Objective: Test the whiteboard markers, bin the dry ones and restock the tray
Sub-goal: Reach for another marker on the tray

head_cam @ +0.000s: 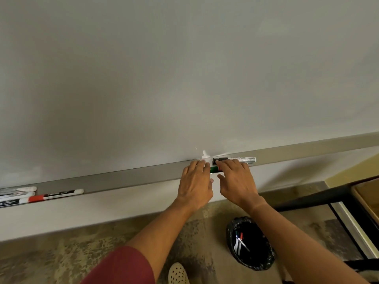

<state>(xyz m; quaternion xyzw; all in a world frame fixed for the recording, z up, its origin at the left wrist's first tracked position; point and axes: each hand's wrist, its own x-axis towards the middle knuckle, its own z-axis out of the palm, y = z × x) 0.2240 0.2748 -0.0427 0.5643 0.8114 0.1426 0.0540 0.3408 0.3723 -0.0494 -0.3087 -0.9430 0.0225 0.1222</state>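
A grey marker tray [127,178] runs along the bottom of the whiteboard [184,78]. My left hand [195,181] and my right hand [235,179] meet at the tray's front edge, fingers laid over the two ends of a green marker [215,169]. Only its middle shows between them. Just behind it a black-capped marker [233,160] lies flat in the tray. A red-capped marker [55,195] lies in the tray at the far left, with other markers [16,194] beside it.
A black-lined bin [250,242] stands on the floor below my right arm, with several markers inside. A dark table frame [307,199] and a wooden surface are at the right. My shoe [178,273] is on the patterned carpet.
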